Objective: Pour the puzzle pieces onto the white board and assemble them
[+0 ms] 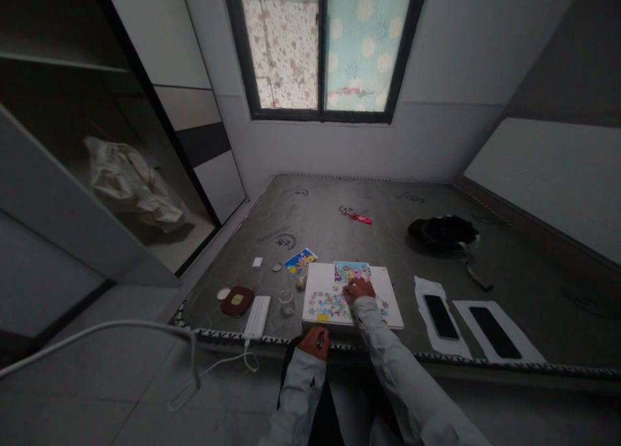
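Small, loose jigsaw puzzle pieces (325,303) lie spread over a white flat box or board (391,284). Along its far side is a colourful cartoon picture (345,270), partly covered by my right hand (361,290). That hand reaches in among the pieces, its fingers pinched downward on what looks like a puzzle piece, too small to see clearly. My left hand (315,342) rests by the board's near edge with fingers curled in; whether anything is inside is hidden. Just beyond it, a yellow piece (323,318) lies on the board's corner.
Left of the board stand a clear glass jar (286,302), a smaller jar (301,279), a white power bank (257,317) with cable and a brown case (237,301). A cartoon card (299,261) lies behind. Rightward are two phones (440,316) and a black cap (442,232).
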`<action>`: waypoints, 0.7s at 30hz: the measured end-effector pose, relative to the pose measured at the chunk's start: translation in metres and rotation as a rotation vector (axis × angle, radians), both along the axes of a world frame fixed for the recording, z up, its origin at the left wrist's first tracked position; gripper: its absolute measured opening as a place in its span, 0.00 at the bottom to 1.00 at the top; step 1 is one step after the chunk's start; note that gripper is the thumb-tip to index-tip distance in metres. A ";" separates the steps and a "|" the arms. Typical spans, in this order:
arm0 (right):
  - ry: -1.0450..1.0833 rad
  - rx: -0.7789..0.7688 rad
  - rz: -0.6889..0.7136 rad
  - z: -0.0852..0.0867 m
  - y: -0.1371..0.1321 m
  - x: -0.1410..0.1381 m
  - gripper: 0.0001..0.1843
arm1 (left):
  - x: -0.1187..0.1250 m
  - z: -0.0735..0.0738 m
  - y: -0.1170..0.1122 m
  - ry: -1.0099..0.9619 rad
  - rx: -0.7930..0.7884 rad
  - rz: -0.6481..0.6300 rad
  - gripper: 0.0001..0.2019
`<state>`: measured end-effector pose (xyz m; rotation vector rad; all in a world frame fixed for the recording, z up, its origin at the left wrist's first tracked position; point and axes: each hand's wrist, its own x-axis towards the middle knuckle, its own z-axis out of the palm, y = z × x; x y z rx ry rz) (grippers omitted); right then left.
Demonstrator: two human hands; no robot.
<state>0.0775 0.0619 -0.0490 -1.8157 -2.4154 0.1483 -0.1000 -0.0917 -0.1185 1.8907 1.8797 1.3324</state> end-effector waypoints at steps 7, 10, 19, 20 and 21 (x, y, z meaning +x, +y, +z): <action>-0.076 -0.043 0.034 0.006 -0.016 0.021 0.14 | 0.002 -0.004 0.001 0.006 -0.072 -0.004 0.15; -0.076 -0.051 0.064 0.006 -0.022 0.024 0.14 | 0.001 -0.007 0.002 0.005 -0.075 -0.004 0.15; -0.043 -0.065 -0.182 0.014 -0.013 0.055 0.16 | -0.001 -0.009 0.001 -0.009 -0.082 -0.003 0.15; -0.037 -0.084 -0.182 0.014 -0.012 0.058 0.16 | 0.000 -0.008 0.001 -0.009 -0.089 0.001 0.15; -0.034 -0.103 -0.175 0.014 -0.011 0.060 0.15 | 0.000 -0.008 0.001 -0.010 -0.097 0.003 0.15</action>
